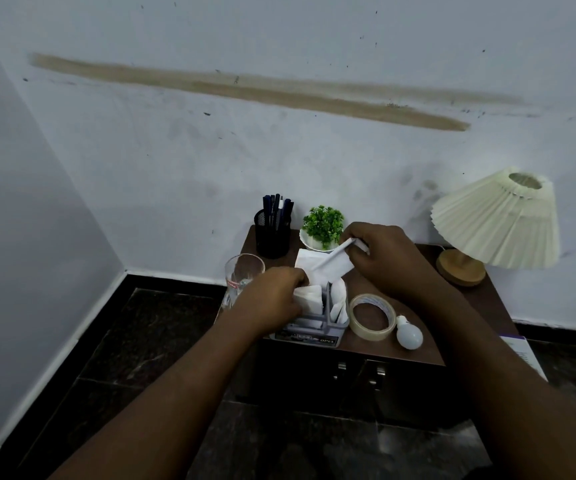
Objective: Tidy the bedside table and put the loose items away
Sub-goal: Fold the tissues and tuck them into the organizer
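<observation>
Paper (331, 266), pinched by right hand (387, 261), slants down-left; left hand (272, 299) grips napkins (311, 297) in organizer (309, 329)

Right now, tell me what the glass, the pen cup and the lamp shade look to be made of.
The glass looks like clear, glossy glass, see-through with a bright rim; clear plastic is possible. The pen cup seems black metal mesh, matte, by its finely perforated wall. The lamp shade is cream pleated fabric or paper, matte; the folds don't settle which.

Pen holder (272, 237) and plant (323, 225) stand behind organizer (309, 327); tape (371, 317), bulb (408, 332) lie right of it.
</observation>
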Motion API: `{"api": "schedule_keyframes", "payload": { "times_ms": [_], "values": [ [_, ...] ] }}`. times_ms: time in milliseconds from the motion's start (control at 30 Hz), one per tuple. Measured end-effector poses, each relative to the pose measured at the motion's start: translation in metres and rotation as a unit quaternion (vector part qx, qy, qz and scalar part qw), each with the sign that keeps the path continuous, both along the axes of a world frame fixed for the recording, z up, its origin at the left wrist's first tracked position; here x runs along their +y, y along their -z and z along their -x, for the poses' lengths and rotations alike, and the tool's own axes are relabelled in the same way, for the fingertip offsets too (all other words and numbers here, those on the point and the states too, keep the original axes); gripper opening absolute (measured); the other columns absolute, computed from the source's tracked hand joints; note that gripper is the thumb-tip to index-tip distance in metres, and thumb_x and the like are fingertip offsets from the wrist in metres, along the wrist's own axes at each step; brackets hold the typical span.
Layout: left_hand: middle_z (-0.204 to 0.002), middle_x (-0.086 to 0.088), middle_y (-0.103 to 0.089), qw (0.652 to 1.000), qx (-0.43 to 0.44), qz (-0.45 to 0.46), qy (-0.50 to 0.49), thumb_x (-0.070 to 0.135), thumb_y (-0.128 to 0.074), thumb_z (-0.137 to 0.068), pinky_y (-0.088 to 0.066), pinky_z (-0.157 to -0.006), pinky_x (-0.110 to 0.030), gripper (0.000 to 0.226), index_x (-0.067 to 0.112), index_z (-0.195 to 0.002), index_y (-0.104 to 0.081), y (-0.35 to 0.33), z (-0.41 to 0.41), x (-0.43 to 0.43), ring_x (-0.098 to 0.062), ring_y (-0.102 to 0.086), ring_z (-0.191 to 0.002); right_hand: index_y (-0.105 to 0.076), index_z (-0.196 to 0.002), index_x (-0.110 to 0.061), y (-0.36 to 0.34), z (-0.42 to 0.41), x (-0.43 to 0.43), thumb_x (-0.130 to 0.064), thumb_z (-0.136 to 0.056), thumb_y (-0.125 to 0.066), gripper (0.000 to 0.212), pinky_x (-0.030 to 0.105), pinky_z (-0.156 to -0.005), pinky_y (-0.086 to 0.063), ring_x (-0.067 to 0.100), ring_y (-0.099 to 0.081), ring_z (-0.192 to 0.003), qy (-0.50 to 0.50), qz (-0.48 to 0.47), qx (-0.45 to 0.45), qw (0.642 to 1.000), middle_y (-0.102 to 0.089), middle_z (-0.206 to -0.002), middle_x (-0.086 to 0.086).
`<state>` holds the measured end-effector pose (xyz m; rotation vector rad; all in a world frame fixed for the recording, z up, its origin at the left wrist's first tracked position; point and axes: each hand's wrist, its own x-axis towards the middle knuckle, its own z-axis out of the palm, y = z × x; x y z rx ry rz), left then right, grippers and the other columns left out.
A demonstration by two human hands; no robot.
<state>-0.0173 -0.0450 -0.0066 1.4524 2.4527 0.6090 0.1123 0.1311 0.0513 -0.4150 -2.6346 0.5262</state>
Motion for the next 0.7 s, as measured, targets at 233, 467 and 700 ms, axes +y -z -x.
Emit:
{"api": "schedule_keyframes", "payload": {
  "times_ms": [233,467,700],
  "values": [
    [-0.098,0.003,-0.076,1.000,-0.003,0.004,0.029,0.010,-0.071,-0.084,-0.049,-0.074,-0.023,0.018,0.020,-0.096,-0.079,-0.005,0.005,-0.004,-0.015,-0.068,-0.091,-0.071,-0.102,-0.020,0.001,0.011,-0.007,-0.013,-0.091,-0.059,0.018,0.033,-0.065,-0.040,0.026,-0.063,-0.084,-0.030,-0.051,-0.031,0.998,-0.073,-0.093,0.005],
    [-0.095,0.006,-0.078,0.998,-0.011,-0.013,0.058,0.013,-0.075,-0.085,-0.053,-0.075,-0.024,0.015,0.023,-0.094,-0.081,-0.007,0.006,-0.009,-0.007,-0.070,-0.086,-0.071,-0.104,-0.013,0.011,0.031,-0.032,-0.006,-0.092,-0.053,0.023,0.033,-0.063,-0.041,0.026,-0.064,-0.086,-0.077,-0.091,-0.120,0.986,-0.072,-0.095,0.009],
    [-0.092,0.006,-0.077,0.999,-0.010,-0.031,0.041,0.011,-0.075,-0.081,-0.055,-0.076,-0.027,0.018,0.024,-0.093,-0.079,-0.008,0.009,-0.010,-0.009,-0.069,-0.084,-0.071,-0.102,-0.017,0.023,0.044,-0.041,-0.006,-0.090,-0.056,0.022,0.028,-0.063,-0.033,0.024,-0.064,-0.089,-0.083,-0.103,-0.166,0.977,-0.070,-0.096,0.006]
  ]
}}
